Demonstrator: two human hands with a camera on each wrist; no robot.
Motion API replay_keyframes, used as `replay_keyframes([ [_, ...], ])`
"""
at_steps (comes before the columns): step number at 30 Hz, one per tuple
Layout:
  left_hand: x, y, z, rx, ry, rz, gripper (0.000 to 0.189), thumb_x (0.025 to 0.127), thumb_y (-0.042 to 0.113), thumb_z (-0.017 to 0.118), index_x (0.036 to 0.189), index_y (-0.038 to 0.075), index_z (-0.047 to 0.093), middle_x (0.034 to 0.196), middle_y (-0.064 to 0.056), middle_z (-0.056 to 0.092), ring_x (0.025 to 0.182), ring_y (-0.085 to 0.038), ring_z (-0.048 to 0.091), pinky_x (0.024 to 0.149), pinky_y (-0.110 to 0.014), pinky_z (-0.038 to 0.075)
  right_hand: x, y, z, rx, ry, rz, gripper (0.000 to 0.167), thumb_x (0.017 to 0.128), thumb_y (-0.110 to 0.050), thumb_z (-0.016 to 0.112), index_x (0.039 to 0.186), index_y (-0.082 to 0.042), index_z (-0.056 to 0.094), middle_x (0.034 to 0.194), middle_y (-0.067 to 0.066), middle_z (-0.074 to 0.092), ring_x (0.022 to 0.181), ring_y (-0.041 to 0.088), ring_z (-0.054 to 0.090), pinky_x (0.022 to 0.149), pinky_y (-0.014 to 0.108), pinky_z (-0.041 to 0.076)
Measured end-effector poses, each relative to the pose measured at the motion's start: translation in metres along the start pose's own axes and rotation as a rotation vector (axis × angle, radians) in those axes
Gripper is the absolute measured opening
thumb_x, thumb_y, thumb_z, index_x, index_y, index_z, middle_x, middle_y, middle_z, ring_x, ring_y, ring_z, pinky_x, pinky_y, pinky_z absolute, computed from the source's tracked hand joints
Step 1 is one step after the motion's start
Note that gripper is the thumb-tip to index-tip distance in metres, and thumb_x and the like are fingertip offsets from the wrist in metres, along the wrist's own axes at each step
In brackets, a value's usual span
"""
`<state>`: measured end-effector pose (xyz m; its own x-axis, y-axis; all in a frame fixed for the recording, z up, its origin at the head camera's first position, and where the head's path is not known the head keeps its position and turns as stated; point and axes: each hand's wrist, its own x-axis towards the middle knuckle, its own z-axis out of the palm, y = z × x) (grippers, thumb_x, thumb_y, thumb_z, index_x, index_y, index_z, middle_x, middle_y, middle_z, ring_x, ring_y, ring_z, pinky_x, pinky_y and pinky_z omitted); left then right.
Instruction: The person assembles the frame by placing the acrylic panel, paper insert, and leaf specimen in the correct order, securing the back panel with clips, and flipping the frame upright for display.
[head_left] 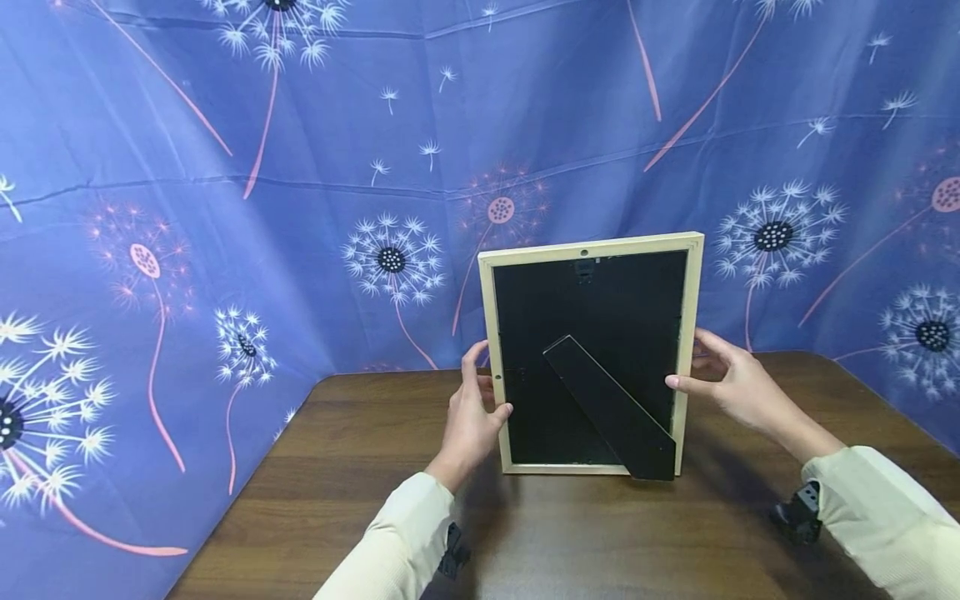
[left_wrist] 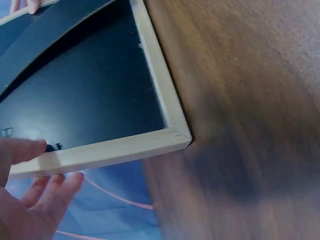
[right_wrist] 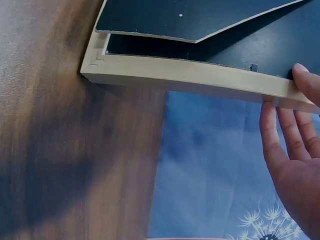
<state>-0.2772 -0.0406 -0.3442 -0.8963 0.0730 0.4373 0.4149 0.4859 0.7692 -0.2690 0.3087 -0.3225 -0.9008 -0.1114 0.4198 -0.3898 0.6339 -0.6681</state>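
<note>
A picture frame (head_left: 592, 300) with a pale wood border stands upright, its black back turned toward me. Its easel leg (head_left: 615, 408) slants down to the lower right corner, the foot swung slightly out from the back. My left hand (head_left: 467, 425) holds the left side bar, thumb on the back and fingers around the outer edge. On the opposite side bar, a little higher, my right hand (head_left: 742, 387) grips in the same way. In the right wrist view a gap shows between the leg (right_wrist: 150, 20) and the backing. The frame's front is hidden.
The brown wooden table (head_left: 315, 483) reaches back to a blue curtain (head_left: 300, 100) printed with dandelions, which also hangs along both sides. Small black devices sit at the left wrist (head_left: 453, 552) and the right wrist (head_left: 798, 512).
</note>
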Motion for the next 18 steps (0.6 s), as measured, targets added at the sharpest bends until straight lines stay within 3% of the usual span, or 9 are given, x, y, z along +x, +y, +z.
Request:
replay_keyframes([
  [4,0.004,0.015,-0.018,0.028,-0.008,0.053,0.084,0.091,0.002,0.075,0.155,0.025,0.025,0.128,-0.019,0.061,0.113,-0.035,0.066,0.097,-0.055,0.052,-0.002,-0.001,-0.001,0.005,0.009,-0.015,0.077,0.089,-0.016,0.080,0.152,0.005,0.039,0.118,0.023,0.064,0.090,-0.014,0.056,0.073,0.014,0.045],
  [8,0.018,0.038,-0.040,0.181,0.064,0.204,0.079,0.093,0.009,0.075,0.156,0.023,0.030,0.139,-0.019,0.054,0.114,-0.035,0.064,0.092,-0.057,0.054,-0.004,0.000,-0.001,0.010,0.020,-0.017,0.076,0.090,-0.018,0.080,0.151,0.003,0.040,0.112,0.014,0.066,0.089,-0.013,0.057,0.070,0.016,0.045],
  [11,0.031,0.058,-0.055,0.305,0.088,0.278,0.078,0.093,0.012,0.075,0.157,0.026,0.032,0.143,-0.017,0.052,0.118,-0.036,0.062,0.089,-0.056,0.056,-0.005,0.001,-0.002,0.014,0.026,-0.020,0.076,0.089,-0.018,0.080,0.151,0.003,0.041,0.107,0.002,0.065,0.089,-0.014,0.057,0.069,0.015,0.045],
  [15,0.047,0.080,-0.070,0.401,0.060,0.308,0.080,0.095,0.015,0.075,0.160,0.030,0.030,0.148,-0.014,0.048,0.124,-0.037,0.058,0.090,-0.055,0.055,-0.006,0.002,-0.002,0.025,0.024,-0.022,0.076,0.089,-0.017,0.080,0.151,0.002,0.041,0.104,-0.005,0.064,0.089,-0.014,0.057,0.069,0.015,0.044],
  [18,0.055,0.090,-0.075,0.439,0.004,0.303,0.081,0.096,0.018,0.073,0.161,0.031,0.027,0.152,-0.011,0.045,0.128,-0.035,0.056,0.096,-0.053,0.053,-0.007,0.001,-0.001,0.021,0.021,-0.022,0.076,0.090,-0.018,0.080,0.152,0.002,0.041,0.108,0.005,0.066,0.089,-0.014,0.057,0.069,0.014,0.044],
])
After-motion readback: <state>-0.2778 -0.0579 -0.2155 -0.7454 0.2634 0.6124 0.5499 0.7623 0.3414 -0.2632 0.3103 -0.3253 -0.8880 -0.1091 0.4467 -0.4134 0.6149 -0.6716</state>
